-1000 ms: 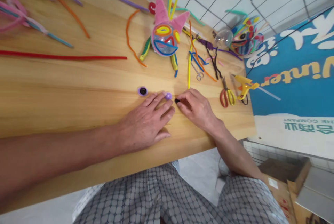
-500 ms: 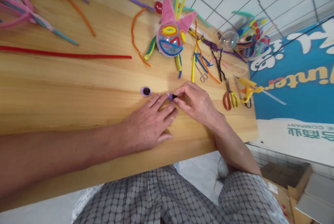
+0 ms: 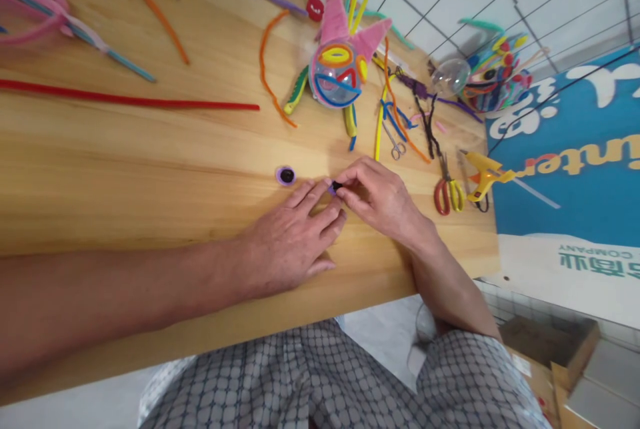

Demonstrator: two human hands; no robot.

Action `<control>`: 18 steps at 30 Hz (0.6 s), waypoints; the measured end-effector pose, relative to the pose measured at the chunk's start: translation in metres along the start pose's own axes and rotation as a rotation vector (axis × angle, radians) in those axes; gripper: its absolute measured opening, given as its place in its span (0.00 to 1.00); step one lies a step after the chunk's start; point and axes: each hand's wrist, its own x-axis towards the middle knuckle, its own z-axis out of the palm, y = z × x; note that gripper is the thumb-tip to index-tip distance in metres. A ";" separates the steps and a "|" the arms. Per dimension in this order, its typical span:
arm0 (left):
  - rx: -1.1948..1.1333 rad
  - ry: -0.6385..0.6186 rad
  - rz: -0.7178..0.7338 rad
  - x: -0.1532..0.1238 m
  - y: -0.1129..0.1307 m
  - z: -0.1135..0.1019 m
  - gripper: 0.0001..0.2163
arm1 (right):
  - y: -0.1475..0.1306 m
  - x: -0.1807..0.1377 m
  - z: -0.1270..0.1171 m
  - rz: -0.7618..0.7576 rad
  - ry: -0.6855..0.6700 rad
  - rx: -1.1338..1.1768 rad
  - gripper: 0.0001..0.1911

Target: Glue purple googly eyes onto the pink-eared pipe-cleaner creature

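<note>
My left hand (image 3: 295, 239) lies flat on the table with its fingers stretched out, the fingertips touching a small purple piece. Pinched between thumb and forefinger of my right hand (image 3: 383, 199) is a small black coil (image 3: 337, 186), held against that purple piece, which the fingers mostly hide. Just beyond my left fingers rests a purple oval (image 3: 286, 176) with a black centre. Farther back stands a clear ball figure (image 3: 336, 86) with pink ears, a yellow loop on top, coloured outlines for a face and green-yellow legs.
Red-and-yellow-handled scissors (image 3: 449, 196) and a yellow glue gun (image 3: 485, 176) lie on the right. Small scissors (image 3: 397, 149) sit among loose pipe cleaners. A long red pipe cleaner (image 3: 150, 101) and a coloured pile (image 3: 45, 2) are at left. Another decorated ball (image 3: 500, 79) stands back right.
The view has shifted slightly, so the things on the table appear a little farther right. Both hands keep nearly the same pose around the purple piece.
</note>
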 end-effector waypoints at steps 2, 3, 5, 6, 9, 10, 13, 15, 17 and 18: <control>0.022 0.004 0.005 0.001 0.000 0.000 0.35 | 0.000 0.000 0.000 0.006 -0.008 0.007 0.02; 0.034 0.006 0.009 0.001 0.000 0.000 0.35 | 0.000 0.000 -0.001 0.009 -0.010 0.010 0.02; 0.055 0.013 0.017 0.001 0.000 -0.001 0.34 | 0.001 -0.001 -0.001 0.005 -0.010 0.012 0.03; 0.063 0.016 0.021 0.002 0.000 -0.002 0.34 | 0.001 -0.001 -0.001 -0.001 -0.008 0.009 0.03; 0.078 0.027 0.029 0.001 0.001 -0.003 0.30 | 0.002 -0.001 0.000 -0.017 -0.009 -0.003 0.03; 0.082 0.034 0.031 0.001 0.002 -0.004 0.28 | 0.002 -0.001 0.001 -0.017 -0.008 -0.005 0.03; 0.089 0.060 0.031 0.000 0.003 -0.005 0.27 | 0.002 -0.001 0.002 -0.019 0.005 -0.004 0.03; 0.096 0.060 0.023 0.000 0.005 -0.006 0.27 | 0.001 -0.002 0.003 -0.022 0.012 -0.007 0.03; 0.105 0.051 0.017 -0.001 0.006 -0.007 0.27 | 0.000 -0.002 0.003 -0.015 0.014 -0.008 0.03; 0.109 0.047 0.015 -0.001 0.006 -0.007 0.26 | 0.000 -0.002 0.003 -0.009 0.013 -0.002 0.03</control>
